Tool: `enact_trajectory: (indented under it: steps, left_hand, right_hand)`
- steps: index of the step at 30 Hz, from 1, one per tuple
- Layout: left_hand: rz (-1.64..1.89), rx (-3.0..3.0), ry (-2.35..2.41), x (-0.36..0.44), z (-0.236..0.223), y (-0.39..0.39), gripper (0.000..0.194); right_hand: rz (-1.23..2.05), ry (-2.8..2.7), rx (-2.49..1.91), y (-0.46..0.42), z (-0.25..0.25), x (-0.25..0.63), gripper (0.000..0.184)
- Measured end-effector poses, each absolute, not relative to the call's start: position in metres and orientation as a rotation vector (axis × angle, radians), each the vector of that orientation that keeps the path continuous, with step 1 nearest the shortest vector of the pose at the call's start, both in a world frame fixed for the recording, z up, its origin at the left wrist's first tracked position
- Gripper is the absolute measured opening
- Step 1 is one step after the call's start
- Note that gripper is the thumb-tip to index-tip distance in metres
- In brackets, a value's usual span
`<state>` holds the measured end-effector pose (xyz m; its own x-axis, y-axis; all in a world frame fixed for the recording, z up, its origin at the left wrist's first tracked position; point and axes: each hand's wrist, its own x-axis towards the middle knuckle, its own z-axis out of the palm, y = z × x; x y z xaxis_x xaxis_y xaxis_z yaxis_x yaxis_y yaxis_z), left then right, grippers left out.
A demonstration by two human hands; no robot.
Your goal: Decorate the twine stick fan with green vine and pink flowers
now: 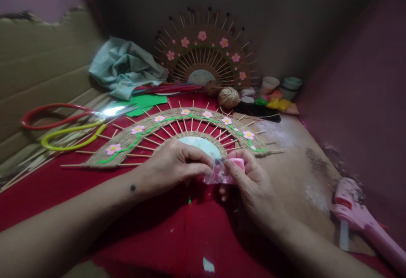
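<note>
My left hand (180,166) pinches the left end of a small clear plastic bag (209,178) with pink, clay-like material inside. On the other side, my right hand (249,174) has its thumb and fingers closed on the pink-filled part of the same bag. Just behind both hands lies a fan-shaped piece (127,141) of thin sticks woven with twine. Pink flowers (137,129) with yellow centres and a wavy green strand (152,131) run along its band. Its pale blue half-round centre (196,142) is partly hidden by my hands.
A finished-looking similar fan (193,33) leans at the back wall. Scissors (60,136) with red and yellow handles, loose sticks and a blue-grey cloth (123,64) lie left. A twine ball (229,98) and small pots (269,84) stand behind; a pink glue gun (358,214) lies right.
</note>
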<state>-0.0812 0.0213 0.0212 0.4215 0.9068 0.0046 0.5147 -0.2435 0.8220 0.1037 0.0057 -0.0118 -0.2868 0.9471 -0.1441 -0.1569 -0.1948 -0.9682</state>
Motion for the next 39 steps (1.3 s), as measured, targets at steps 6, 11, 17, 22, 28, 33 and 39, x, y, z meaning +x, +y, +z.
enact_trajectory:
  steps: [6, 11, 17, 22, 28, 33, 39]
  left_hand:
    - [0.668, 1.816, 1.016, -0.073, 0.019, 0.018, 0.014]
    - [0.740, 1.743, 0.893, -0.065, 0.015, 0.014, 0.012]
    - [0.648, 1.814, 0.894, -0.063, 0.013, 0.013, 0.017]
    - [0.642, 1.798, 0.836, -0.062, 0.014, 0.013, 0.019]
    - [0.643, 1.659, 0.896, -0.069, 0.024, 0.013, 0.016]
    - [0.828, 1.302, 1.039, -0.092, 0.038, 0.020, 0.007]
    - [0.885, 1.024, 0.828, -0.094, 0.040, 0.024, 0.001]
  right_hand:
    - [1.614, -1.164, -1.035, 0.008, -0.009, 0.102, 0.025]
    - [1.645, -1.133, -0.993, 0.008, -0.010, 0.102, 0.021]
    - [1.635, -1.186, -0.945, 0.010, -0.010, 0.102, 0.019]
    - [1.667, -1.171, -0.933, 0.009, -0.007, 0.102, 0.019]
    - [1.712, -1.148, -0.938, 0.009, -0.008, 0.104, 0.021]
    - [1.739, -1.129, -1.021, 0.009, -0.010, 0.104, 0.023]
    - [1.734, -1.201, -1.085, 0.005, -0.005, 0.103, 0.028]
